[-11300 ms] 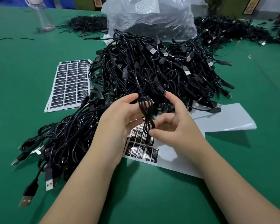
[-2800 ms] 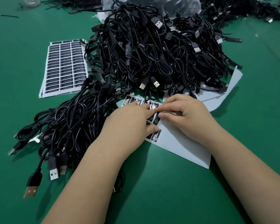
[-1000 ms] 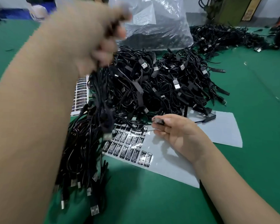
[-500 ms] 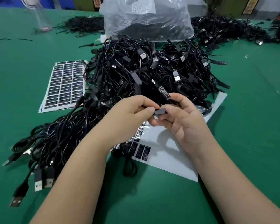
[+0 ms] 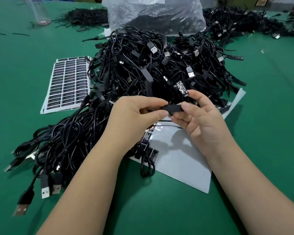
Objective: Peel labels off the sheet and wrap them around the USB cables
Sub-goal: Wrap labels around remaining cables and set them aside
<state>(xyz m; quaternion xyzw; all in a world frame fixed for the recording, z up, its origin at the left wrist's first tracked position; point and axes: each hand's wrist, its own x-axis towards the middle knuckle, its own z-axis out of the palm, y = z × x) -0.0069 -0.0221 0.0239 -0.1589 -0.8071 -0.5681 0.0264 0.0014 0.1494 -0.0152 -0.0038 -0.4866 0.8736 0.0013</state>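
Both the left hand [image 5: 134, 114] and right hand [image 5: 199, 119] pinched a black cable module [image 5: 172, 108]; a black printed label [image 5: 182, 88] clung to the right fingertip.

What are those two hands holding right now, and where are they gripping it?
Both pinch one cable's black block: left hand at its left end, right hand at its right. A peeled label sticks to a right fingertip.

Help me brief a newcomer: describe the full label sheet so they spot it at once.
Start at the big heap of black cables mid-table. Directly left of it, flat on the green table, lies the full label sheet. Unlike the mostly bare sheet under the hands, its label grid looks complete.
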